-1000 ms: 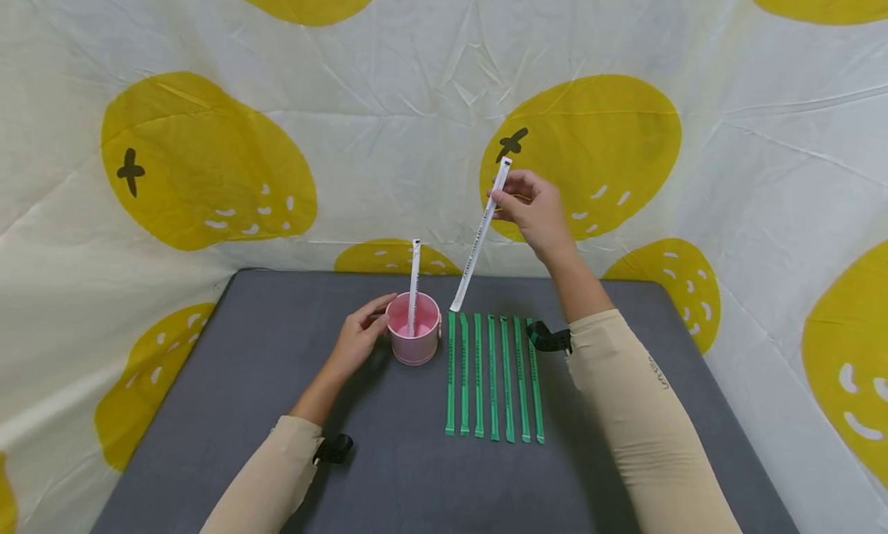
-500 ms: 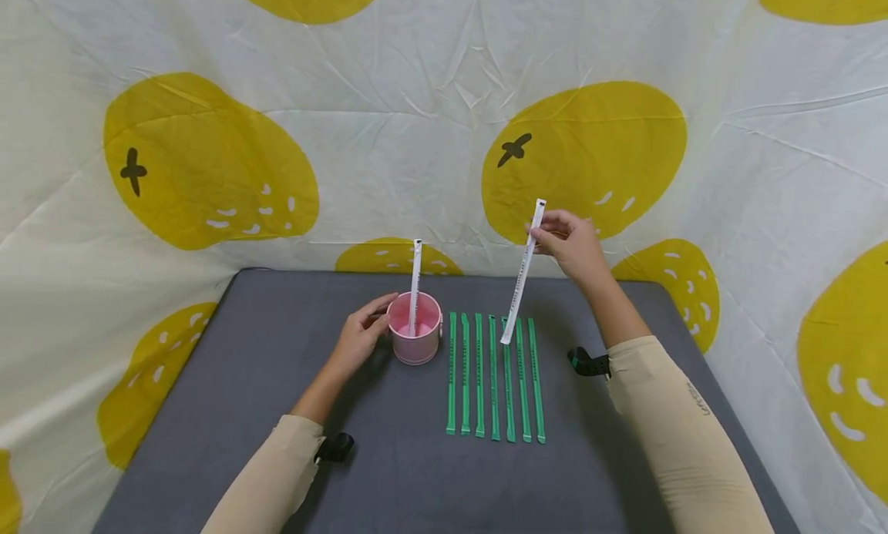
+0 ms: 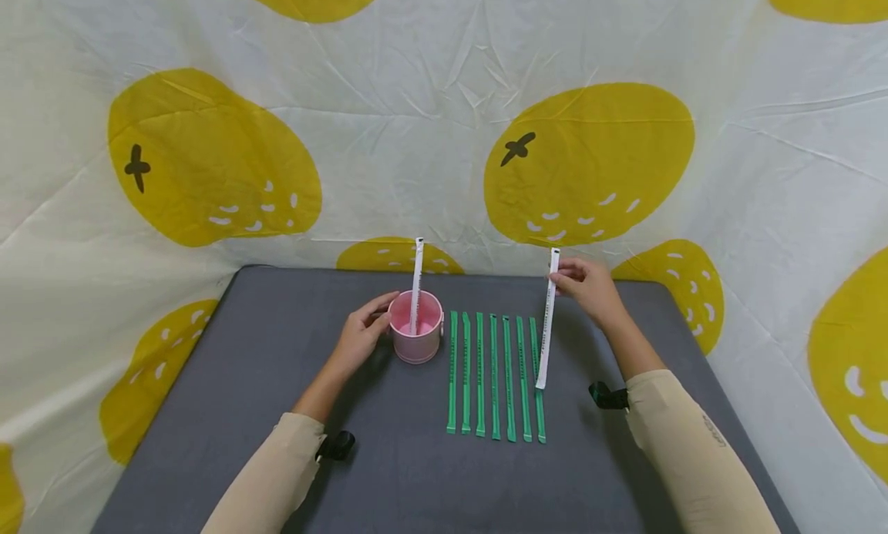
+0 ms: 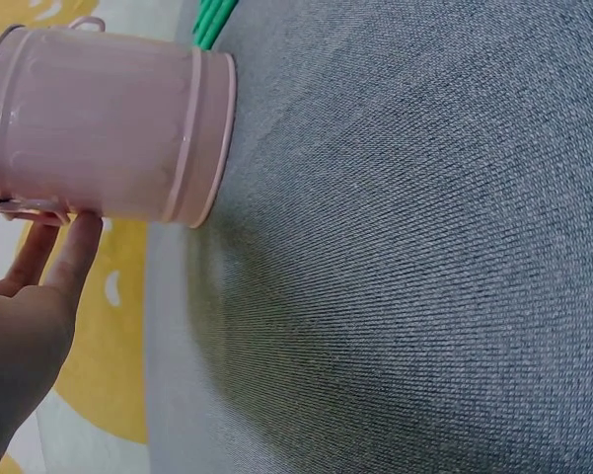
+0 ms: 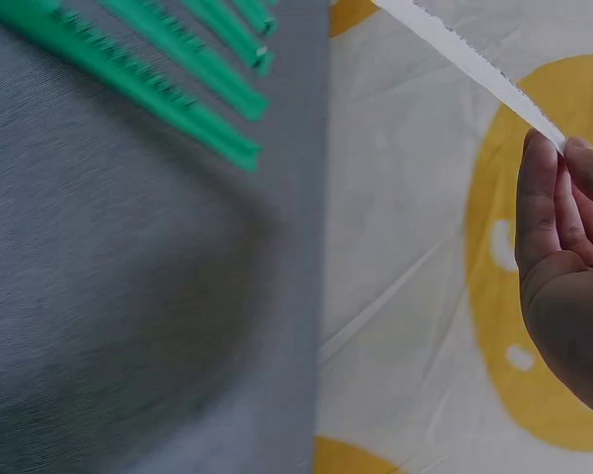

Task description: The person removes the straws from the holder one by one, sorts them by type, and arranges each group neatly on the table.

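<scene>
Head view: right hand (image 3: 590, 287) pinches the top of a white wrapped straw (image 3: 546, 326) — upright, lower end at the rightmost of six green straws (image 3: 494, 376) on the grey desk (image 3: 277, 380). Left hand (image 3: 361, 335) — fingers relaxed, touching the pink cup (image 3: 416, 337), which holds another white straw (image 3: 415, 286).

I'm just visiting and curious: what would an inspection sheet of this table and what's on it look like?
Surface: grey cloth-covered table.
Job's things: pink cup with one white straw standing in it; second white straw held tilted over the row's right edge; six green straws in a row, side by side.
Clutter: nothing seen.
Hands: left hand touches the cup's side; right hand pinches the second white straw near its top.
Cables: nothing seen.
Surroundings: white backdrop with yellow fruit shapes.
</scene>
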Demonstrator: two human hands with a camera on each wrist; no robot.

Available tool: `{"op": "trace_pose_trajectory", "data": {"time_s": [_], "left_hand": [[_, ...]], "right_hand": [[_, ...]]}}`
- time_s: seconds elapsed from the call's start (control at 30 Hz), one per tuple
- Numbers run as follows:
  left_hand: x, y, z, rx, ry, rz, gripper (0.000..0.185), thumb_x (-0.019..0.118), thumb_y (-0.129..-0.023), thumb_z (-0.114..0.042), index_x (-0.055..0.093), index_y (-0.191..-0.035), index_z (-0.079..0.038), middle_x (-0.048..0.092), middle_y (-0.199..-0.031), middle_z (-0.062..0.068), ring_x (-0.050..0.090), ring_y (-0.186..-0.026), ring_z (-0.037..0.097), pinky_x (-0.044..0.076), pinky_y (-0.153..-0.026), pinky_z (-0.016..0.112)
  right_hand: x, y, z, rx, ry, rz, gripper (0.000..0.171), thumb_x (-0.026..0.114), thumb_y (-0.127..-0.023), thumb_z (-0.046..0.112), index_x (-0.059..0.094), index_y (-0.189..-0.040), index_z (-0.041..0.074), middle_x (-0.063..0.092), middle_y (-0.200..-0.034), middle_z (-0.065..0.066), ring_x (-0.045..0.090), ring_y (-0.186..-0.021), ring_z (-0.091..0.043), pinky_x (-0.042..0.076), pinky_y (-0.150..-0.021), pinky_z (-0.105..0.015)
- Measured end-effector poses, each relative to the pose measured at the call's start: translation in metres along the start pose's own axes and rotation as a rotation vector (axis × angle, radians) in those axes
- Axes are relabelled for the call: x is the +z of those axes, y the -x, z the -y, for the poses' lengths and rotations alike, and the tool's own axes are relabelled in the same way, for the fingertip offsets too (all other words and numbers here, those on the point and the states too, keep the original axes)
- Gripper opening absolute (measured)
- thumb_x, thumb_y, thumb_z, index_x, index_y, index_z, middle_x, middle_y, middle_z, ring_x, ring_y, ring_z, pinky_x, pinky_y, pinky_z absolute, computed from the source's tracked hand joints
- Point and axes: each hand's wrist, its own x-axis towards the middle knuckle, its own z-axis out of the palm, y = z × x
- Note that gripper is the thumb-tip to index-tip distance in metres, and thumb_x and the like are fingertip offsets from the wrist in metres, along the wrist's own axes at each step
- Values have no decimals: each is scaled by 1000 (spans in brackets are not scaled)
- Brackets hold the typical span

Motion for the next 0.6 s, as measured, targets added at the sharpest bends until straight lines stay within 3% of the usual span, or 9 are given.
{"op": "trace_pose_trajectory", "data": {"time_s": [0.17,0.4,0.6], "left_hand": [[2,0,0,-12,0,-10,41,55,-104,0,57,-145,1,64,-130,31,64,-87,22,53,-77,22],[2,1,1,23,-1,-22,40,57,-103,-1,61,-142,-2,67,-124,26,63,-83,28,56,-77,37],[2,1,1,47,-10,-28,40,57,-101,1,61,-141,-1,67,-122,28,64,-82,26,56,-75,39]], "right_hand": [[2,8,-26,77,31,17,42,67,-102,22,61,-130,-8,73,-113,-22,72,-83,-14,59,-72,-19],[10,16,-63,140,40,64,36,70,-100,15,63,-123,-11,77,-101,-16,73,-78,-15,63,-77,-36],[17,22,-79,178,8,95,33,68,-99,6,61,-123,-16,76,-98,-16,68,-72,-6,62,-72,-28]]}}
